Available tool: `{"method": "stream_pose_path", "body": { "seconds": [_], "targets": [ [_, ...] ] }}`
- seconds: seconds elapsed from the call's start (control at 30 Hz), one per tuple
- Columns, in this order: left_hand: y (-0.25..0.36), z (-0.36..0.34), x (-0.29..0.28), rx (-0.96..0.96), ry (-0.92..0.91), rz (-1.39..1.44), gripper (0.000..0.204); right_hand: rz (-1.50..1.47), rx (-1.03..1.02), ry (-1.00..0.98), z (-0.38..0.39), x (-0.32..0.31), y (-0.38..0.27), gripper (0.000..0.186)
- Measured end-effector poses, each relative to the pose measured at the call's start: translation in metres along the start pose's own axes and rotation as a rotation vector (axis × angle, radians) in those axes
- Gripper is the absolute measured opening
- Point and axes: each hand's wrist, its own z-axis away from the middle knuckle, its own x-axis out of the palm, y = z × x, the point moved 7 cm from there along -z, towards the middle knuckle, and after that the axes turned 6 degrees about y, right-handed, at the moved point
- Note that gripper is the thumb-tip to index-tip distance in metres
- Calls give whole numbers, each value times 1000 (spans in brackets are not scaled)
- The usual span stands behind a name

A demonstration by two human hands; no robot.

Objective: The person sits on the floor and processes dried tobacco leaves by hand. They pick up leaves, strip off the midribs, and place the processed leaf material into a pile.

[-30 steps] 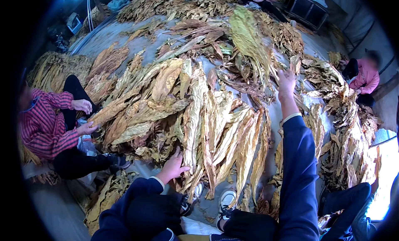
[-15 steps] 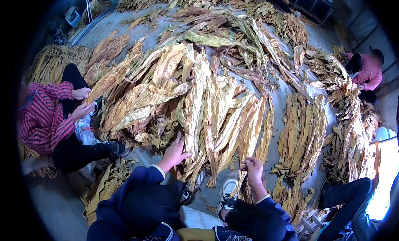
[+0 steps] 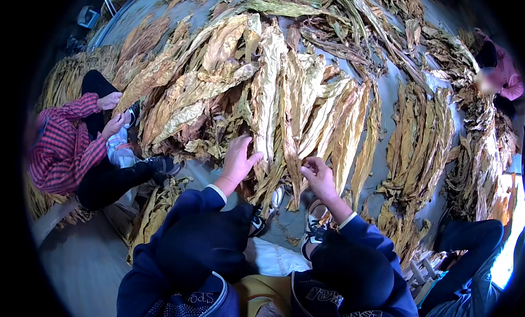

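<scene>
Long dried tan tobacco leaves (image 3: 269, 98) lie spread in front of me, their narrow ends pointing my way. My left hand (image 3: 238, 161) is at the near left edge of these leaves, fingers stretched and thumb apart, holding nothing I can see. Over the lower ends of the leaves, my right hand (image 3: 320, 179) hangs with bent fingers, the thumb a little apart from the index finger. No leaf shows in its grip. A narrow leaf end (image 3: 293, 191) hangs down between my two hands.
On the left, a person in a checked shirt (image 3: 65, 131) holds a long leaf (image 3: 150, 79). Separate leaf bundles (image 3: 418, 136) lie at right, before a person in pink (image 3: 509, 71). Greener leaves (image 3: 290, 8) lie farther back. Another person's bent leg (image 3: 470, 235) is at lower right.
The view has tilted, so the leaves sit higher in the picture. My right hand has moved left over the leaves, toward my left hand. The left hand stays by the same leaves.
</scene>
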Motion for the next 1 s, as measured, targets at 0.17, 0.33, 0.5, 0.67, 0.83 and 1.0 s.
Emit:
{"method": "stream_pose_path", "body": {
  "seconds": [0.17, 0.33, 0.5, 0.67, 0.83, 1.0],
  "targets": [
    [14, -5, -20, -48, 189, 150, 21, 223, 28, -92, -2, 18, -4, 32],
    [31, 1, 9, -281, -233, 651, 19, 85, -118, -64, 14, 18, -53, 19],
    [40, 2, 46, -559, -405, 1038, 19, 163, -293, -196, 37, 21, -76, 21],
    [25, 24, 64, -837, -469, 1248, 16, 23, -85, -233, 36, 21, -53, 19],
    [37, 53, 71, -740, -762, 1135, 20, -383, 236, -65, 13, 17, -39, 27],
    [44, 56, 83, -737, -862, 1082, 32, -393, 173, -27, 0, 3, -14, 15]
  ]
}}
